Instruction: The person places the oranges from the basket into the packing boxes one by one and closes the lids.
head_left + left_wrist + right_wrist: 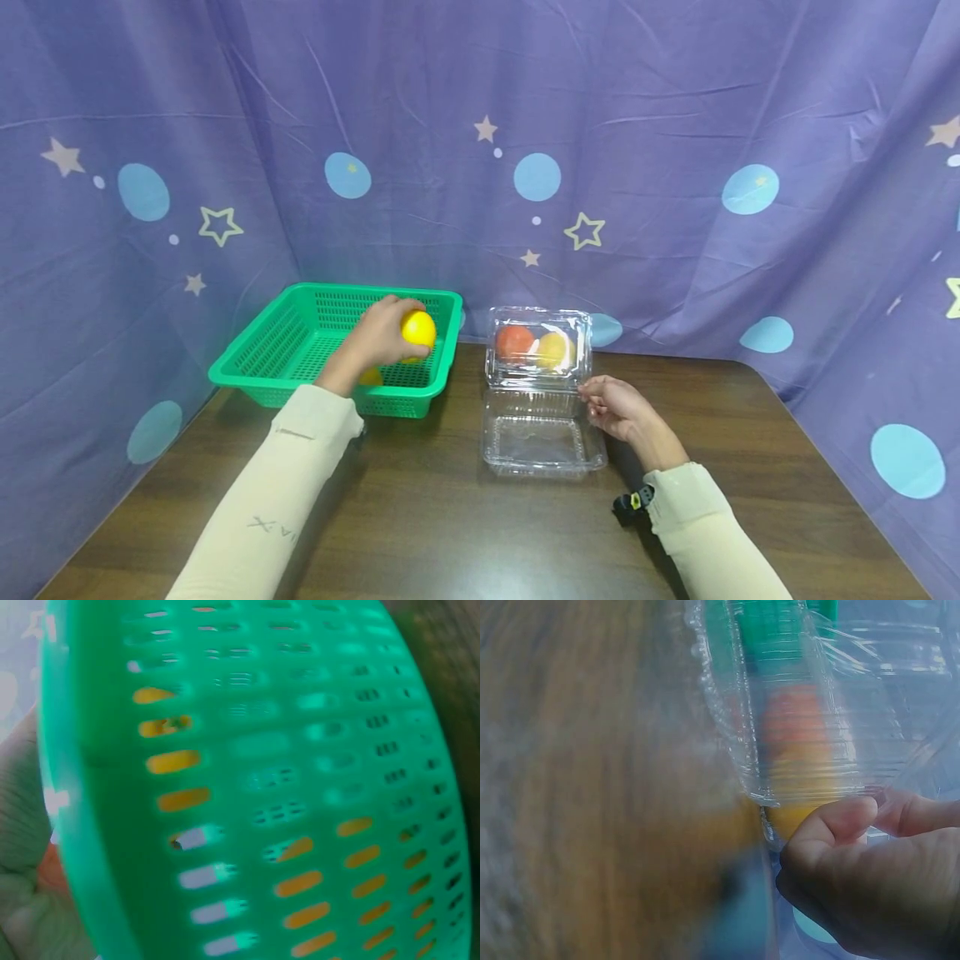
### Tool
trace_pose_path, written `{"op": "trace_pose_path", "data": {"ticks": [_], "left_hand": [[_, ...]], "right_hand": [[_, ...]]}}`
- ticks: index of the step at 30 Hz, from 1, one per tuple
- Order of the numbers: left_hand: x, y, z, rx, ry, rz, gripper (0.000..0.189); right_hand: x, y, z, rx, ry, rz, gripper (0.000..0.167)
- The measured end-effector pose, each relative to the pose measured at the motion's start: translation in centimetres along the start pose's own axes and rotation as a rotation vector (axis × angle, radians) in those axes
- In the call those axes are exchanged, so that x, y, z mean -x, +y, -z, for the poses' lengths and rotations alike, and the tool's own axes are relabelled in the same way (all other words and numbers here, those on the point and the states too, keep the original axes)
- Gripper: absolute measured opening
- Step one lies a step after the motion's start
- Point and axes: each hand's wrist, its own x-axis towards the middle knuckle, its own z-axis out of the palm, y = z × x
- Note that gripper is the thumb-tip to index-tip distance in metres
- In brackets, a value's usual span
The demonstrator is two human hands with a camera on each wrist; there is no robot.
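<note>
My left hand (378, 333) grips a round yellow fruit (418, 329) over the right part of a green plastic basket (397, 406). Another orange-yellow fruit (371, 377) shows low in the basket, partly behind my wrist. In the left wrist view the slotted basket wall (255, 742) covers most of that hand. My right hand (618, 408) pinches the edge of a clear plastic clamshell box (536, 462) where lid and base meet. Its lid stands raised; through it appear a red-orange fruit (514, 342) and a yellow fruit (553, 351).
Everything stands on a brown wooden table (450, 533). A purple curtain (637, 108) with stars and dots hangs behind and at both sides. The basket is at the back left, close to the curtain, with the clamshell box to its right.
</note>
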Motion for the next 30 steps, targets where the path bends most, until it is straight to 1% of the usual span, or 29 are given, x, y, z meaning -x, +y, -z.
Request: {"op": "trace_pose_path", "data": {"ticks": [1, 2, 6, 12, 15, 23, 27, 30], "left_hand": [[0.0, 0.2, 0.1, 0.005, 0.014, -0.002, 0.073], [0.1, 0.5, 0.3, 0.006, 0.027, -0.003, 0.074], [0.2, 1.7, 0.8, 0.016, 0.070, -0.029, 0.073], [0.4, 4.5, 1.0, 0.047, 0.082, -0.091, 0.072], [0.6, 5.7, 0.9, 0.044, 0.079, -0.119, 0.070], [1.0, 8.8, 0.0, 0.027, 0.052, -0.199, 0.070], [1.1, 10.1, -1.0, 0.026, 0.032, -0.227, 0.068], [1.2, 10.8, -1.9, 0.013, 0.012, -0.253, 0.067]], "right_hand": [[0.0, 0.0, -0.1, 0.004, 0.031, -0.007, 0.018], [0.0, -0.1, -0.2, 0.001, 0.038, -0.012, 0.018], [0.0, -0.1, -0.2, 0.000, 0.039, -0.015, 0.018], [0.2, -0.2, -0.1, 0.014, 0.044, -0.002, 0.017], [0.4, -0.3, 0.0, 0.031, 0.022, 0.010, 0.017], [0.4, -0.3, 0.3, 0.059, 0.030, 0.025, 0.021], [0.4, -0.3, 0.4, 0.063, 0.034, 0.020, 0.020], [0.4, -0.3, 0.4, 0.059, 0.036, 0.017, 0.020]]}}
